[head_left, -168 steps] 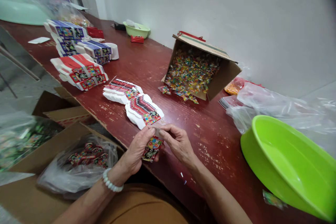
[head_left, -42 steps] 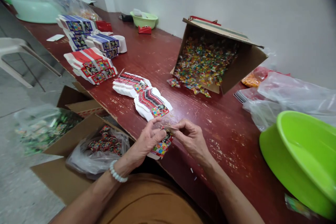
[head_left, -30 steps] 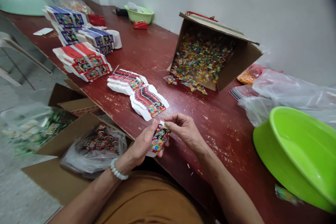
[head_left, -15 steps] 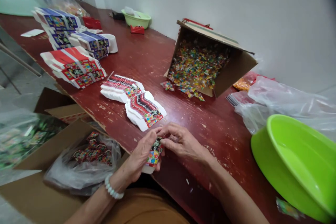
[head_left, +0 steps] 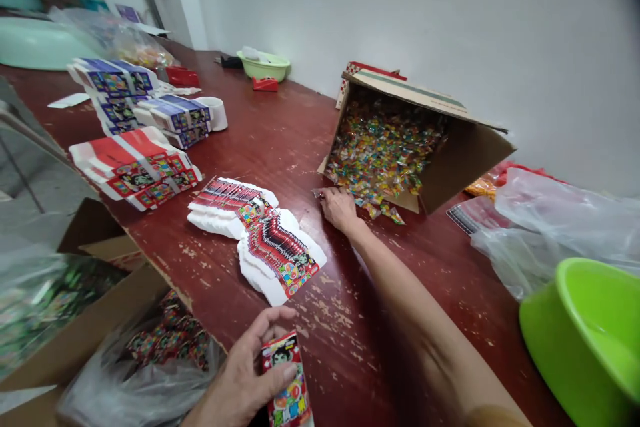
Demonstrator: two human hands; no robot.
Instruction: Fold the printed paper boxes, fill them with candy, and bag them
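My left hand (head_left: pixel 250 367) is closed around a small red printed carton (head_left: pixel 287 390), with its thumb across the printed front. The carton stands at the table's near edge, and its lower end runs out of view. My right hand (head_left: pixel 340 208) reaches far across the table to the loose candies at the mouth of a cardboard box (head_left: pixel 465 163). Its fingers curl down on a small wrapped candy (head_left: pixel 317 193), of which only a bit of clear wrapper shows. Many colourful wrapped candies (head_left: pixel 383 147) fill the tipped box. Between my hands lies a fanned row of flat red cartons (head_left: pixel 283 253).
Banded red cartons (head_left: pixel 135 163) and banded blue cartons (head_left: pixel 117 83) are stacked at left, beside a white tape roll (head_left: pixel 216 113). A green basin (head_left: pixel 570 340) and plastic bags (head_left: pixel 565 227) occupy the right. Below the table edge, an open box holds a bag of filled packs (head_left: pixel 170 340).
My right hand has left the carton and moved forward to the candies by the box. My left hand still holds the carton, now lower in view. The view has tilted upward.
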